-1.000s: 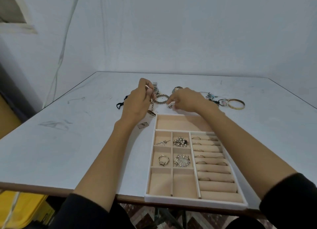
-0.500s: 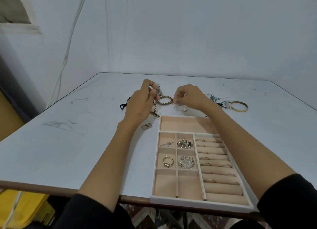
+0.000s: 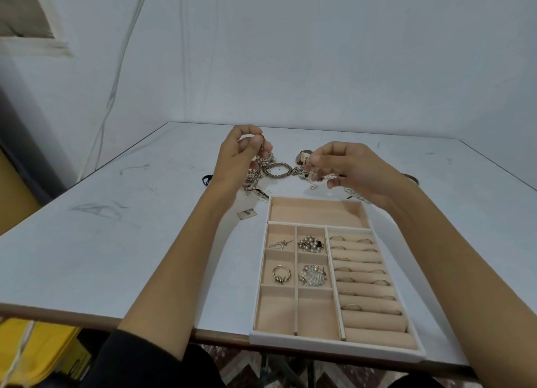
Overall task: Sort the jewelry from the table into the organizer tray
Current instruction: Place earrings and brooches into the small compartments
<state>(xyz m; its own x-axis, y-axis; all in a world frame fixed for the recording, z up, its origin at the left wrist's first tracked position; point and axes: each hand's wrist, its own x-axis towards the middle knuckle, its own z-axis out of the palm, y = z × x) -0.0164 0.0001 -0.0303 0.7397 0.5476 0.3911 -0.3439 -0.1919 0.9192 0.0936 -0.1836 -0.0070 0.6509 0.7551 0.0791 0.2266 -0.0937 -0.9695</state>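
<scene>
A beige organizer tray lies at the table's near edge. Its small compartments hold a ring, two brooches and a small chain; several rings sit in the roll slots on the right. Beyond the tray lies a pile of loose jewelry with a beaded bracelet. My left hand is raised over the pile and pinches the top of a chain that hangs down to the table. My right hand pinches a small sparkly piece above the pile.
A small tag lies left of the tray's far corner. A black cord shows left of my left wrist. A bangle peeks out behind my right wrist. A yellow bin stands below the table's near left edge.
Both hands have risen off the pile. The left lifts the chain higher, and the right has come up holding a small piece.
</scene>
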